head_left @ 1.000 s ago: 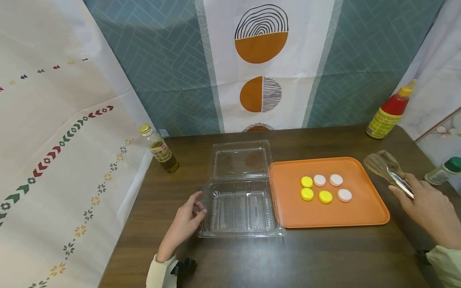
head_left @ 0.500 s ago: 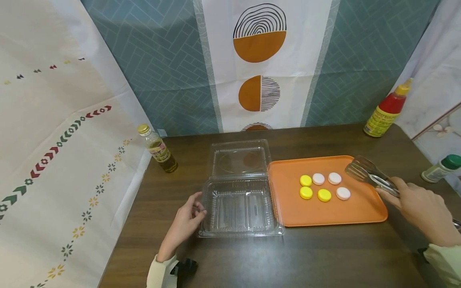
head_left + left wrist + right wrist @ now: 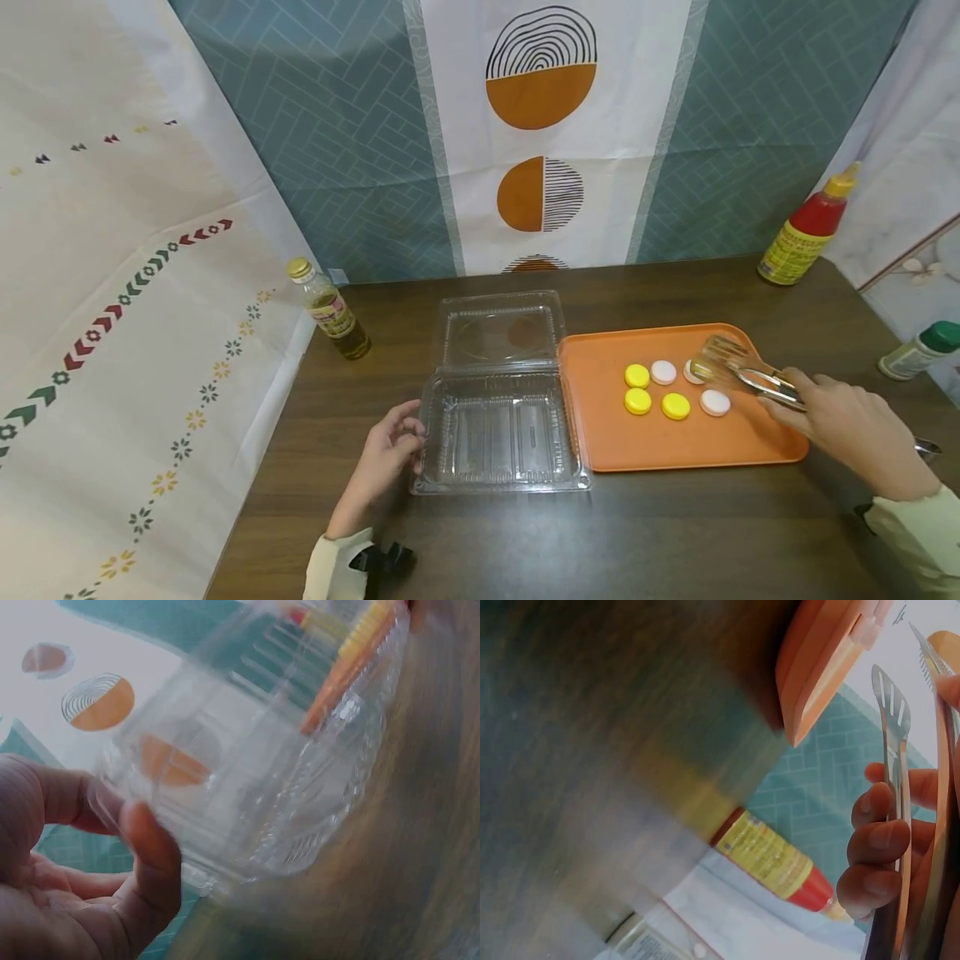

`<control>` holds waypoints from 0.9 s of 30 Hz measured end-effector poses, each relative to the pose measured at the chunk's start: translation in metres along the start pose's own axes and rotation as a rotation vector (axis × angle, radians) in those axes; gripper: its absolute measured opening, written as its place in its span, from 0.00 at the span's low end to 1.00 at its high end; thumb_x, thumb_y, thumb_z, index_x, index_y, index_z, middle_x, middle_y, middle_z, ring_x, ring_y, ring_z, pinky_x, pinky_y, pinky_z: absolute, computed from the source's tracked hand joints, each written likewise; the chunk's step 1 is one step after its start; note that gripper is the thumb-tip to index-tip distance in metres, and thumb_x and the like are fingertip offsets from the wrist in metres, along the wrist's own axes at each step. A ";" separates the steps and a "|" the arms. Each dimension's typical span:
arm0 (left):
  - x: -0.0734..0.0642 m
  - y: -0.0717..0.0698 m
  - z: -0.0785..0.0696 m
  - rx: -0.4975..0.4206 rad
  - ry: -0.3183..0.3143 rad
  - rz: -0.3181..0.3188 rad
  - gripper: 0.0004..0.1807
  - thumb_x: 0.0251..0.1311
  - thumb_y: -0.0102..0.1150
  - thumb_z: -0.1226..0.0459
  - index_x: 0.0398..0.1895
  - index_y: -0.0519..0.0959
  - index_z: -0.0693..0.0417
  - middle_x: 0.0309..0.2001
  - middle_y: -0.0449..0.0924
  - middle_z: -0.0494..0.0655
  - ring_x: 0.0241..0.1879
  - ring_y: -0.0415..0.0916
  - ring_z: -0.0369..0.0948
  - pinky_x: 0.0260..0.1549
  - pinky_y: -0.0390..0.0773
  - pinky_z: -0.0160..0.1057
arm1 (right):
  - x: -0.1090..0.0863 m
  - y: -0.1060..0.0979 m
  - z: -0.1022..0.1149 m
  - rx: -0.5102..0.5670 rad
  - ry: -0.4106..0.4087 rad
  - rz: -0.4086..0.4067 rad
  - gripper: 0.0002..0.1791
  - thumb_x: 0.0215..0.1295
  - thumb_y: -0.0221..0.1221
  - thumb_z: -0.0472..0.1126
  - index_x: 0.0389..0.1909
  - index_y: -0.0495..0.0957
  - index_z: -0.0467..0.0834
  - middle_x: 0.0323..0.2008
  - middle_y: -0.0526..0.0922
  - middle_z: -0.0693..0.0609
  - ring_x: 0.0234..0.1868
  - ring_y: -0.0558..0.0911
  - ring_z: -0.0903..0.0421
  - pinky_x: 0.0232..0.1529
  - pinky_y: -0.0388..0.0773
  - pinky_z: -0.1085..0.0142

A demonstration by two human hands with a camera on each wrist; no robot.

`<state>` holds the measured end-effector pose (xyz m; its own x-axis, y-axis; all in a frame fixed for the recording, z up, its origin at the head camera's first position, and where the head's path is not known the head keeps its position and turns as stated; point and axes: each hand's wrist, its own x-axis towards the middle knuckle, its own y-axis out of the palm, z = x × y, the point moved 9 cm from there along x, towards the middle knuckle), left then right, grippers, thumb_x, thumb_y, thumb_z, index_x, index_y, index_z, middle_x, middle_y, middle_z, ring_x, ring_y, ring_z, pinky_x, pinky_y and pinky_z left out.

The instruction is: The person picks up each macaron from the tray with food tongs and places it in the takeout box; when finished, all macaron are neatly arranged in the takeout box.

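Observation:
A clear hinged plastic food container (image 3: 498,429) stands with its lid (image 3: 501,332) folded back. My left hand (image 3: 390,446) holds its left rim, thumb and fingers about the edge in the left wrist view (image 3: 112,862). My right hand (image 3: 855,425) grips metal serving tongs (image 3: 765,385) with slotted ends, fingers wrapped round one arm in the right wrist view (image 3: 889,840). The tongs' ends are apart, over the right part of an orange tray (image 3: 637,450). On it lie yellow discs (image 3: 675,407) and white discs (image 3: 715,403); the tongs partly hide one white disc (image 3: 692,372).
An oil bottle (image 3: 337,321) with a yellow cap stands at the table's back left. At the back right is a red and yellow squeeze bottle (image 3: 806,229). A green-capped jar (image 3: 918,350) stands by the right edge. Patterned cloths (image 3: 360,150) hang behind and beside.
My right hand has carried the tongs leftward, from beside the tray's right edge to above the white discs. My left hand has shifted only slightly at the container's rim.

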<state>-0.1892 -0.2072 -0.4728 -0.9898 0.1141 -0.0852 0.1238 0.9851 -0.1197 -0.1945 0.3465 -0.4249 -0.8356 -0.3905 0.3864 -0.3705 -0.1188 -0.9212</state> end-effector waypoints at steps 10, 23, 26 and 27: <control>0.000 -0.001 0.003 -0.054 0.002 -0.039 0.27 0.58 0.45 0.84 0.63 0.69 0.76 0.38 0.71 0.55 0.21 0.69 0.37 0.18 0.75 0.31 | 0.001 0.007 -0.004 -0.010 0.023 0.081 0.28 0.63 0.66 0.58 0.42 0.73 0.36 0.15 0.64 0.51 0.10 0.66 0.54 0.07 0.65 0.54; 0.000 -0.001 0.000 -0.046 0.024 -0.034 0.26 0.57 0.46 0.84 0.63 0.68 0.78 0.39 0.71 0.56 0.19 0.69 0.37 0.17 0.74 0.30 | 0.017 0.023 -0.005 0.020 0.058 0.228 0.24 0.62 0.69 0.51 0.43 0.78 0.33 0.15 0.71 0.51 0.14 0.73 0.50 0.13 0.73 0.46; 0.000 -0.002 0.000 -0.046 0.018 -0.035 0.26 0.57 0.46 0.84 0.63 0.68 0.78 0.39 0.71 0.57 0.19 0.68 0.37 0.17 0.74 0.30 | 0.020 0.025 -0.005 0.024 0.053 0.217 0.24 0.61 0.69 0.50 0.43 0.78 0.33 0.14 0.71 0.49 0.13 0.74 0.47 0.12 0.72 0.45; 0.000 -0.002 0.000 -0.048 0.017 -0.037 0.27 0.57 0.46 0.85 0.63 0.68 0.78 0.39 0.71 0.57 0.19 0.68 0.37 0.17 0.74 0.30 | 0.021 0.024 -0.006 0.023 0.049 0.205 0.24 0.61 0.70 0.50 0.43 0.78 0.33 0.14 0.71 0.49 0.14 0.74 0.47 0.12 0.72 0.45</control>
<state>-0.1891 -0.2089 -0.4724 -0.9947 0.0796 -0.0646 0.0844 0.9936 -0.0748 -0.2236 0.3403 -0.4389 -0.9115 -0.3639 0.1917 -0.1814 -0.0627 -0.9814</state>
